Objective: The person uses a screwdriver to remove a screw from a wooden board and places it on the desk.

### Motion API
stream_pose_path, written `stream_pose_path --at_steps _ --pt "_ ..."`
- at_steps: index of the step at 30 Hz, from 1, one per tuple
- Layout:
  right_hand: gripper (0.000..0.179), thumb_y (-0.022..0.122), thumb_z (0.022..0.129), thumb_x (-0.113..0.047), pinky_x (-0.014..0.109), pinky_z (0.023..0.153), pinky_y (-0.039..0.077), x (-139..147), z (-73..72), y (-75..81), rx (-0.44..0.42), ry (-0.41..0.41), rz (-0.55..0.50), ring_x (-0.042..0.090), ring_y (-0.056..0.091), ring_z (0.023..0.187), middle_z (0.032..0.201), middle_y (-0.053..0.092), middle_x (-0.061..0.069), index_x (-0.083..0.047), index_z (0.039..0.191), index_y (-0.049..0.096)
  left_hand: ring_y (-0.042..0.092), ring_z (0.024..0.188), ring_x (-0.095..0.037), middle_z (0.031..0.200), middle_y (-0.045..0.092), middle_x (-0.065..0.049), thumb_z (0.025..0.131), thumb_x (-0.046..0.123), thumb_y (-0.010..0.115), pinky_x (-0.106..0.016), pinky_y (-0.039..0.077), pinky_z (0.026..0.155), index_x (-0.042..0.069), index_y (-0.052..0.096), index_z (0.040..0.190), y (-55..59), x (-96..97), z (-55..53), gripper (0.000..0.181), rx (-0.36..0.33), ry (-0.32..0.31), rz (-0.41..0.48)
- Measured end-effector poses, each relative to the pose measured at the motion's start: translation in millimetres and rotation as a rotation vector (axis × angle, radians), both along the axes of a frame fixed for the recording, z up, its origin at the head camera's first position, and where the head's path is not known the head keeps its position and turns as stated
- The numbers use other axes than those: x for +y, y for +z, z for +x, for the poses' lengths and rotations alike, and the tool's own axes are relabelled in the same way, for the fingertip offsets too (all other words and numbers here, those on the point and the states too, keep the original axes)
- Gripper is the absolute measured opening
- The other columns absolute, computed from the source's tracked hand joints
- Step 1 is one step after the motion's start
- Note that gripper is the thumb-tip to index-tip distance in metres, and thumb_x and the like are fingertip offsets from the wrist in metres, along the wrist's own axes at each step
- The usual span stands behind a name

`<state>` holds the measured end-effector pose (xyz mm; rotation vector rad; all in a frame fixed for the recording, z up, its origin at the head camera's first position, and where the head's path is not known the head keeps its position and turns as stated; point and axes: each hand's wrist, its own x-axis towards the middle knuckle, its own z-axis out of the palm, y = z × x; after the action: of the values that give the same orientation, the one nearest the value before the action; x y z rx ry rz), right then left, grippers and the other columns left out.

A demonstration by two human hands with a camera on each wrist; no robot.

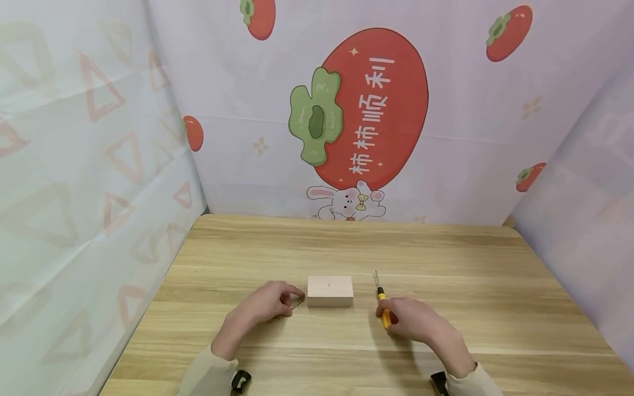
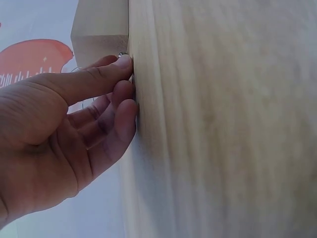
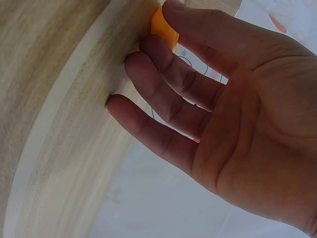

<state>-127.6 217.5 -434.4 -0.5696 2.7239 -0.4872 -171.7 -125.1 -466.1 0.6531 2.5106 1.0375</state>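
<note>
A pale wooden block (image 1: 329, 291) with a small dark hole in its top lies on the table. Just left of it, my left hand (image 1: 268, 302) pinches a small thin metal screw (image 1: 298, 303) between thumb and index finger, low at the tabletop. The left wrist view shows only a shiny bit of that screw (image 2: 122, 54) by the thumb tip. To the right of the block, my right hand (image 1: 410, 319) holds a screwdriver (image 1: 385, 316) by its yellow handle, its metal shaft pointing away. In the right wrist view the handle (image 3: 163, 30) is partly hidden by thumb and fingers.
The wood-grain table (image 1: 475, 264) extends around the block. A printed cloth wall (image 1: 247, 181) stands at the table's back edge, with more cloth at the left and right sides.
</note>
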Motion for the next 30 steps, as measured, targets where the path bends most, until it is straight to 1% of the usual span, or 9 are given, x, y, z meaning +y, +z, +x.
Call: stream_pose_path --at_steps 4,7,10,12,16,22,25,28,30 --pt "0.024 0.077 0.079 -0.007 0.032 0.067 0.042 0 -0.3 -0.8 0.004 -0.002 0.006 0.013 0.049 0.075 0.083 0.060 -0.006 -0.018 0.098 0.068 0.044 0.055 -0.007 0.075 0.057 0.001 0.078 -0.006 0.069 -0.022 0.038 0.049 0.007 0.071 0.119 -1.2 -1.9 -2.7 0.043 0.006 -0.020 -0.009" --pt "0.024 0.077 0.079 -0.007 0.032 0.067 0.042 0 -0.5 -1.3 0.010 0.000 0.007 0.012 0.049 0.074 0.083 0.060 -0.006 -0.018 0.098 0.068 0.044 0.056 -0.007 0.078 0.056 0.000 0.078 -0.005 0.071 -0.021 0.039 0.049 0.008 0.073 0.117 -1.7 -3.7 -5.8 0.040 0.022 -0.052 -0.022" --pt "0.025 0.078 0.079 -0.008 0.032 0.066 0.041 0 -0.6 -1.7 0.018 0.008 0.005 0.012 0.048 0.074 0.082 0.059 -0.007 -0.019 0.099 0.068 0.046 0.061 -0.007 0.078 0.055 0.002 0.078 -0.002 0.074 -0.021 0.040 0.052 0.009 0.075 0.113 -2.2 -5.7 -9.2 0.036 0.057 -0.076 -0.050" --pt "0.025 0.078 0.079 -0.008 0.031 0.066 0.041 0 -0.6 -2.1 0.022 0.012 0.003 0.012 0.048 0.074 0.082 0.058 -0.007 -0.019 0.099 0.067 0.047 0.065 -0.008 0.078 0.056 0.003 0.078 0.001 0.077 -0.022 0.041 0.055 0.011 0.076 0.111 -2.3 -7.2 -10.9 0.034 0.065 -0.076 -0.065" --pt "0.025 0.077 0.080 -0.007 0.031 0.066 0.040 0 -0.8 -3.2 0.025 0.015 0.003 0.011 0.048 0.073 0.081 0.057 -0.007 -0.019 0.100 0.067 0.049 0.069 -0.009 0.078 0.057 0.005 0.079 0.011 0.082 -0.024 0.042 0.061 0.013 0.075 0.108 -3.8 -10.1 -13.2 0.030 0.072 -0.049 -0.100" --pt "0.025 0.076 0.080 -0.006 0.032 0.067 0.041 1 -1.0 -3.7 0.026 0.005 0.013 0.012 0.048 0.073 0.082 0.058 -0.007 -0.018 0.100 0.068 0.050 0.064 -0.008 0.071 0.058 0.005 0.082 0.017 0.081 -0.027 0.042 0.065 0.010 0.071 0.107 -4.5 -10.6 -12.5 0.028 0.092 0.001 -0.130" --pt "0.029 0.077 0.079 -0.006 0.033 0.067 0.041 2 -0.4 -1.7 -0.011 -0.012 0.004 0.013 0.048 0.075 0.083 0.058 -0.006 -0.018 0.104 0.070 0.050 0.066 -0.009 0.072 0.057 0.005 0.081 0.020 0.081 -0.028 0.042 0.067 0.011 0.070 0.107 -4.2 -9.6 -10.2 0.029 0.110 0.026 -0.153" --pt "0.034 0.077 0.081 -0.010 0.032 0.064 0.041 5 -0.1 2.9 -0.060 -0.029 -0.021 0.013 0.049 0.074 0.083 0.058 -0.005 -0.018 0.114 0.071 0.053 0.072 -0.009 0.080 0.058 0.005 0.081 0.028 0.082 -0.031 0.045 0.070 0.013 0.071 0.108 -3.2 -10.0 -9.0 0.033 0.171 0.058 -0.206" --pt "0.037 0.076 0.083 -0.013 0.030 0.062 0.042 9 -2.2 6.5 -0.014 -0.022 -0.039 0.012 0.051 0.073 0.084 0.059 -0.004 -0.017 0.120 0.070 0.057 0.081 -0.011 0.091 0.060 0.005 0.080 0.034 0.082 -0.034 0.049 0.076 0.015 0.071 0.112 -2.0 -11.9 -10.3 0.039 0.240 0.080 -0.242"
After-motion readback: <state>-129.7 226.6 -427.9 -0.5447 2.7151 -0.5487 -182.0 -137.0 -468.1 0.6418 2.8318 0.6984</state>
